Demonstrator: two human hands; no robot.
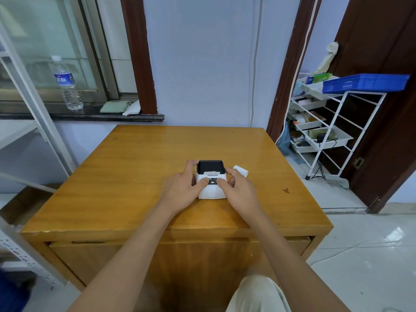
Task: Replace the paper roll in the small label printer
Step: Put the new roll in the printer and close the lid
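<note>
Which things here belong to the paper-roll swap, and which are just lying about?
Job in hand:
- label printer, held at both sides by the left hand and right hand
- white paper roll on the wooden table, right of the printer

Lying about:
- water bottle on the sill
- folded cloths
- blue crate on the white rack

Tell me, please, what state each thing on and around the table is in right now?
label printer: upright on the table, black lid down, paper strip showing at the slot
left hand: gripping the printer's left side, thumb on its top
right hand: gripping the printer's right side, thumb on its top
paper roll: lying on the table right of the printer
water bottle: upright on the sill, capped
</note>
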